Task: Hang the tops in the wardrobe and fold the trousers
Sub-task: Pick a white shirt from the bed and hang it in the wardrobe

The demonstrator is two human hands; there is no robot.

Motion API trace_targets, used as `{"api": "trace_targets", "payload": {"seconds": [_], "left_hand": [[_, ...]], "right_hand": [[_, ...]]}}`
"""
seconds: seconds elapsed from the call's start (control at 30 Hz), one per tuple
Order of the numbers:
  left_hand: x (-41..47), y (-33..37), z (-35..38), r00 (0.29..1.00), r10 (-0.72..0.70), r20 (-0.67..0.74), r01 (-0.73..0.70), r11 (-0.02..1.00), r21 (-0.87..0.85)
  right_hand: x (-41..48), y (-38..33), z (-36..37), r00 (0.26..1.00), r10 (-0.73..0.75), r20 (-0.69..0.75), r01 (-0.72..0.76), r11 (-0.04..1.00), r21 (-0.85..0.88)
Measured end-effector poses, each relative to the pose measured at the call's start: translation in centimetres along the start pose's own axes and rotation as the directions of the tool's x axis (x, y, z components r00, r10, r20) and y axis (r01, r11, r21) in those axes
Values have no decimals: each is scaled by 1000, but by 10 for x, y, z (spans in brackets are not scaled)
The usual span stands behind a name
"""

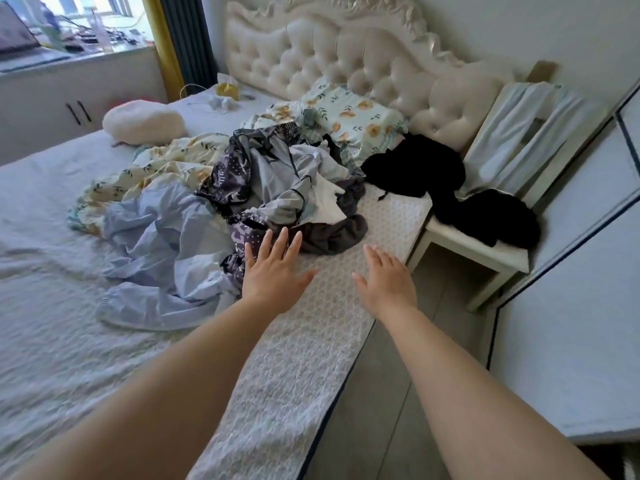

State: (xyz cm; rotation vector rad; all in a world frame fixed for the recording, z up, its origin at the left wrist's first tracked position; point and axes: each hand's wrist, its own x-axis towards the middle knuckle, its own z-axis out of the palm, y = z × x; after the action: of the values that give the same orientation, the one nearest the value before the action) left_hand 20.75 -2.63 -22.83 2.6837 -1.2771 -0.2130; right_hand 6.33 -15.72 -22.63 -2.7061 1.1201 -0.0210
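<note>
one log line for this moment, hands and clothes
phase: reach | left hand: open, at clothes pile edge | right hand: open, over bed | held: nothing

The single head-worn camera looked from above the long near edge of the bed [41, 271], facing forward and down along the mattress toward the headboard [346, 57] at the bed's far end. It sat close, so that the arms filled the bottom of the view, with the left hand [273, 271] and right hand [388, 282] over that edge. The wide angle also took in the window [69, 26] beyond the bed's far side and the chair [478, 258] beside its head.
</note>
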Motion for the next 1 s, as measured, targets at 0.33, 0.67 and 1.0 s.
{"api": "trace_targets", "payload": {"seconds": [0.33, 0.67, 1.0], "left_hand": [[68, -34, 18, 962, -271, 25, 272, 960, -61], [79, -78, 44, 892, -442, 99, 449, 891, -66], [72, -178, 93, 800, -561, 213, 574, 819, 0]], "right_hand": [[120, -27, 20, 956, -246, 163, 250, 968, -6], [184, -78, 65, 847, -417, 330, 445, 895, -10], [206, -161, 147, 747, -522, 412, 561, 827, 31]]}}
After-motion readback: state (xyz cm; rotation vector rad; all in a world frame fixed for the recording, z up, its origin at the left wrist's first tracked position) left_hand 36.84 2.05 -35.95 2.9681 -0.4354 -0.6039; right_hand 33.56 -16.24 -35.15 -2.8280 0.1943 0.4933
